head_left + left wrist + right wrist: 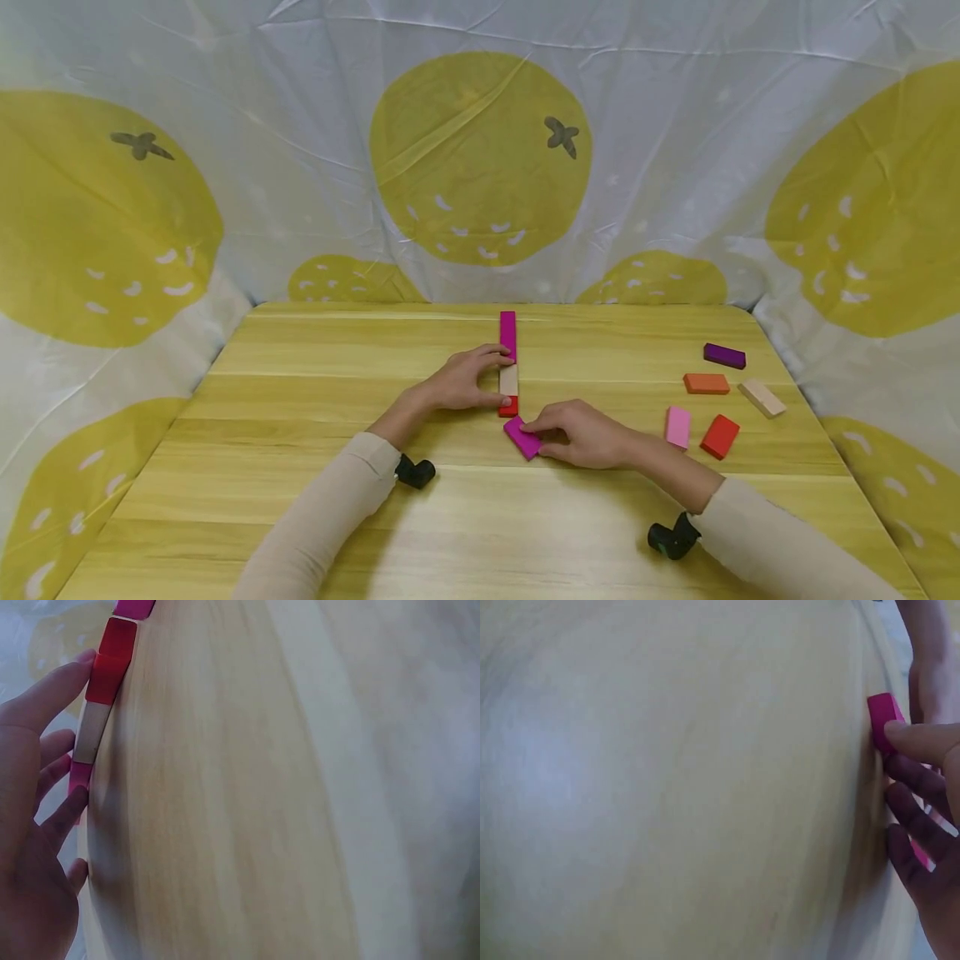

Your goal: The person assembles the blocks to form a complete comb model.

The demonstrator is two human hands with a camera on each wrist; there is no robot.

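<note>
- Right hand (577,432): thumb and fingers pinching a magenta block (521,439) from the right, at the near end of a row of blocks on the tabletop (525,533).
- Held block, lying askew, its far corner just beside the red end block (508,411). To carry the line on cleanly, I would turn it until its long edges run with the row, then slide it in flat; a hard shove would probably kink the line.
- Left hand (463,379): loosely curved, gripping nothing, thumb against the red end block, fingers at the far magenta block (507,329), a pale wooden block (509,380) between. A sound guide, in my judgement, provided its pressure is light.
- Right of the row, well apart: dark purple block (724,356), orange block (707,383), natural wood block (762,398), pink block (678,427) and loose red block (720,437). The right forearm (667,473) passes near the pink one; a low swing could nudge it.
- Hidden: some right-hand fingertips in the head view; part of the row's left edge, behind the left hand.
- Cut off: the held block, at the left wrist view's upper border. Whether it touches the red one, I cannot tell.
- Unclear: a pinkish scrap between fingers in the right wrist view.
</note>
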